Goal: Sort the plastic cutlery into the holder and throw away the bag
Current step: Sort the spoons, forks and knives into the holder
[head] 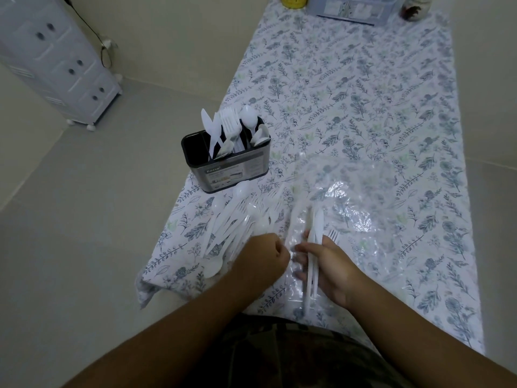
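Table (363, 93) runs near to far, covered in a leaf-print cloth, taking up the right half of the view. White drawer cabinet (56, 57) stands on the floor at far left, well apart from the table.

Clear plastic bag (358, 197) lies flat and crumpled on the cloth, centre-right, just far of the right hand. Part of it extends under both hands.

Black cutlery holder (226, 161) stands upright at the table's left edge, far-left of the hands. Knives, forks and spoons stick up out of it; exact compartments hard to tell.

Loose pile of white cutlery (237, 219) lies on the cloth between the holder and the left hand, just near of the holder, handles fanned toward the near-left.

Right hand (327, 267): fingers curled round a bundle of knives (314, 236), blades pointing far. One fork (333, 236) lies just right of that bundle.

Left hand (263, 259): fingers curled in, at the near edge of the pile, close to the right hand. Can't tell if it's pinching anything.

Far end of the table: yellow cup (293, 1), clear box (352, 8), dark jar (414, 9), all cut by the frame edge.
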A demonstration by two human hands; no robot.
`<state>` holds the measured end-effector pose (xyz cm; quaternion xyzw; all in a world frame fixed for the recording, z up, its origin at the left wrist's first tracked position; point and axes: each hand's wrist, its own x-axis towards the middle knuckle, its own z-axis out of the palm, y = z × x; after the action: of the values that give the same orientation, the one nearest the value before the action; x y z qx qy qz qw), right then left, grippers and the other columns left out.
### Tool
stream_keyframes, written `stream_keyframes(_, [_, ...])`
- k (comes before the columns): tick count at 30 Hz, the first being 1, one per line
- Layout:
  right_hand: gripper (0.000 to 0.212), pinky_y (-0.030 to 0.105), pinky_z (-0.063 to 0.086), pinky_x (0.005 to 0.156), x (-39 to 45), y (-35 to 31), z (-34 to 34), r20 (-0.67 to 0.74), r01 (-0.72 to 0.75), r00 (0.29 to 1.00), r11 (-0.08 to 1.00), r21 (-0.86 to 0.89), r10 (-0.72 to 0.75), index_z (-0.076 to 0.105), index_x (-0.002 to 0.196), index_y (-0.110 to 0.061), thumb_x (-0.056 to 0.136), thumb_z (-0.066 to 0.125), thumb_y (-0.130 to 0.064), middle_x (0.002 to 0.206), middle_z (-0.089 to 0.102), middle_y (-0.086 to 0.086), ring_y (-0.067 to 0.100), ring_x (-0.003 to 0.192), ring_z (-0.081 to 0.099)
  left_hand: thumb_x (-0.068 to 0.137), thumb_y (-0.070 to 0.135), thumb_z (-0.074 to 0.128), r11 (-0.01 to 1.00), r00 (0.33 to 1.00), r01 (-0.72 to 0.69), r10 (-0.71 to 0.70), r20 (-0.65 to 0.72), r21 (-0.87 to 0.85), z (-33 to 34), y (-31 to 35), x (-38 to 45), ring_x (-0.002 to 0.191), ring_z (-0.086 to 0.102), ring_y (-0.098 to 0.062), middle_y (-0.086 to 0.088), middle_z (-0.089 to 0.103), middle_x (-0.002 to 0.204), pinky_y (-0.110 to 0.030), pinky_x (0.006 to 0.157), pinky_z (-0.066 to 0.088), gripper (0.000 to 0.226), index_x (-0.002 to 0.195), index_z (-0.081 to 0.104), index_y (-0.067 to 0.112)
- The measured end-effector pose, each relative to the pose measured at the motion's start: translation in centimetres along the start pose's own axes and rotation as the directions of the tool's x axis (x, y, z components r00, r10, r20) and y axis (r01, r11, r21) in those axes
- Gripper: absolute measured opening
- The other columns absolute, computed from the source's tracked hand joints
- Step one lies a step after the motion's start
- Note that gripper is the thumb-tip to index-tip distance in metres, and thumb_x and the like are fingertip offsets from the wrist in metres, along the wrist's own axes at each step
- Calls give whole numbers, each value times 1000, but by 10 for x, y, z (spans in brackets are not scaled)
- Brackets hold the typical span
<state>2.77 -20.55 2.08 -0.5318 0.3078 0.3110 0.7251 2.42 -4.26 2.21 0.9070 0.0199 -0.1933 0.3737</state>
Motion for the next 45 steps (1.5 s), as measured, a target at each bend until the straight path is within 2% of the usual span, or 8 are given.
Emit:
stream_keyframes(6, [21, 48, 58, 79, 2, 5, 18, 51, 2, 999, 991, -131, 4, 60, 120, -2, 101, 59, -13, 101, 69, 22, 33, 84, 70, 99, 36, 51, 965, 975, -217, 209, 71, 149, -6, -5, -30, 68, 50, -9, 9, 55, 76, -23, 64, 37, 23, 92, 63, 18])
stream_keyframes(10, [9, 38, 51, 62, 3, 4, 23, 32, -27, 999, 997, -69, 29, 57, 104, -17, 102, 54, -10, 81, 60, 8, 19, 61, 54, 91, 38, 53, 964, 966, -6, 74, -248, 266, -17, -43, -21, 122, 47, -21, -3, 54, 129, -40, 106, 39, 40, 127, 58, 21])
stream_keyframes(14, [11, 31, 43, 54, 6, 5, 22, 38, -35, 999, 998, -48, 37, 55, 102, -19, 101, 54, -8, 77, 57, 5, 16, 55, 48, 94, 41, 49, 960, 963, 213, -175, -205, 181, -20, -64, -10, 153, 2, -32, -11, 7, 166, -45, 123, 6, 77, 158, 12, 17])
stream_keyframes(18, [14, 31, 43, 53, 6, 5, 22, 45, -27, 999, 996, -79, 31, 54, 107, -18, 99, 55, -6, 75, 58, 5, 16, 56, 47, 94, 50, 47, 946, 995, 91, -75, -64, 311, -11, -59, -7, 152, -9, -34, -11, -7, 166, -49, 121, 1, 78, 158, 12, 23])
stream_keyframes(22, [20, 32, 45, 54, 7, 5, 19, 3, -5, 1000, 995, -99, 5, 59, 114, -14, 97, 56, -4, 82, 60, 9, 15, 56, 51, 90, 47, 56, 966, 990, -112, 130, -61, 232, -6, -56, -13, 151, 13, -31, -9, 18, 165, -51, 122, 16, 58, 144, 48, 28])
stream_keyframes(29, [30, 33, 48, 53, 10, 6, 13, -65, 3, 998, 996, -84, -8, 57, 118, -11, 91, 62, 0, 82, 55, 12, 18, 58, 52, 89, 23, 62, 986, 919, 162, -167, -358, -46, -27, -76, -3, 124, 41, -20, -4, 48, 126, -24, 95, 37, 39, 127, 56, 17])
stream_keyframes(34, [28, 34, 47, 53, 3, 5, 22, -50, 43, 997, 982, -184, -53, 58, 118, -9, 92, 66, -3, 87, 56, 15, 17, 58, 52, 82, 44, 72, 983, 931, 183, -175, -321, -6, -31, -67, 24, 113, 48, -21, -5, 52, 120, -38, 89, 51, 55, 127, 51, 19])
stream_keyframes(45, [22, 38, 51, 54, 5, -7, 17, -141, 149, 971, 951, -270, -192, 54, 119, -3, 97, 56, -1, 75, 56, 12, 23, 55, 52, 85, 12, 65, 975, 922, 214, -222, -317, -61, -50, -82, 25, 106, 56, -24, -9, 54, 116, -29, 87, 47, 42, 126, 56, 13])
